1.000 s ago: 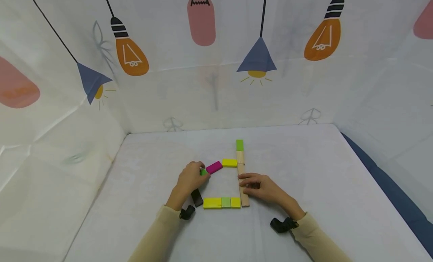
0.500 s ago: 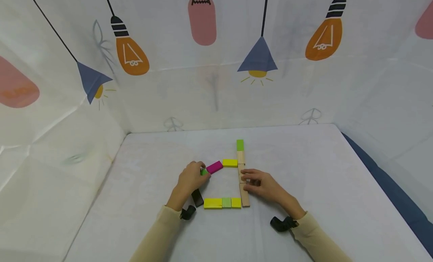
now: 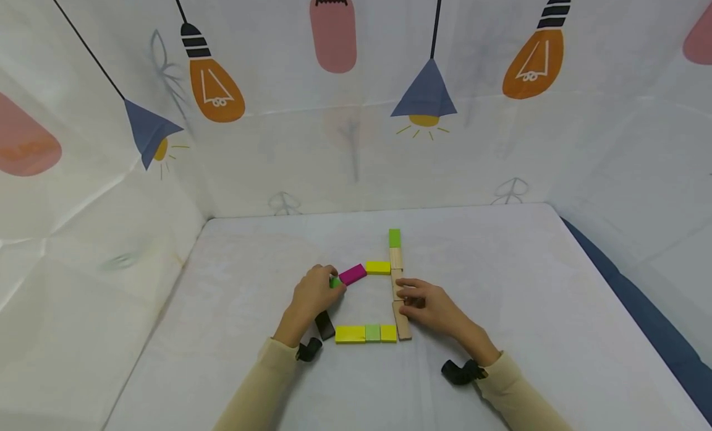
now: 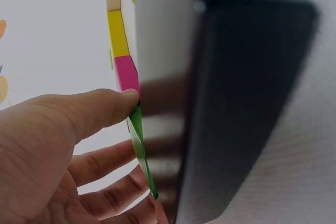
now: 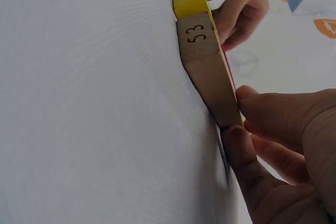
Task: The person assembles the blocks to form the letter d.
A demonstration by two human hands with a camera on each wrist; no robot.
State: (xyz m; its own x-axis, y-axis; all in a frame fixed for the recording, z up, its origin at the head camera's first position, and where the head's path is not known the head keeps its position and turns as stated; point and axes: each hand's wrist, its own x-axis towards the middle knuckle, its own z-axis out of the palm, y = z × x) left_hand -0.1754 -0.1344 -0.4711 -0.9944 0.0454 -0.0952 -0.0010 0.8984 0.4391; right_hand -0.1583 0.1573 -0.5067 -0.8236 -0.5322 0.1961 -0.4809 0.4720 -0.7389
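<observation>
My left hand [image 3: 314,290] pinches a green block [image 3: 335,282] between thumb and fingers, beside a magenta block [image 3: 353,274]. In the left wrist view the thumb lies where the magenta block [image 4: 126,73] meets the green block [image 4: 137,129]. My right hand [image 3: 434,305] holds the lower plain wooden block [image 3: 402,321] near its far end, its other fingertips on the wooden block above [image 3: 397,285]. The right wrist view shows "53" stamped on the lower wooden block [image 5: 212,90]. A black block [image 3: 324,326] lies by the left wrist.
A row of yellow [image 3: 350,334], light green [image 3: 372,333] and yellow [image 3: 388,333] blocks closes the near side. Another yellow block [image 3: 378,268] joins the magenta one to the wooden column, which ends in a green block [image 3: 394,238]. A white sheet with printed lamps [image 3: 424,94] hangs behind the table.
The right hand's fingertips have drawn slightly right along the wooden column. The lower wooden block now sits at a slight angle to the one above. The left hand has stayed in place.
</observation>
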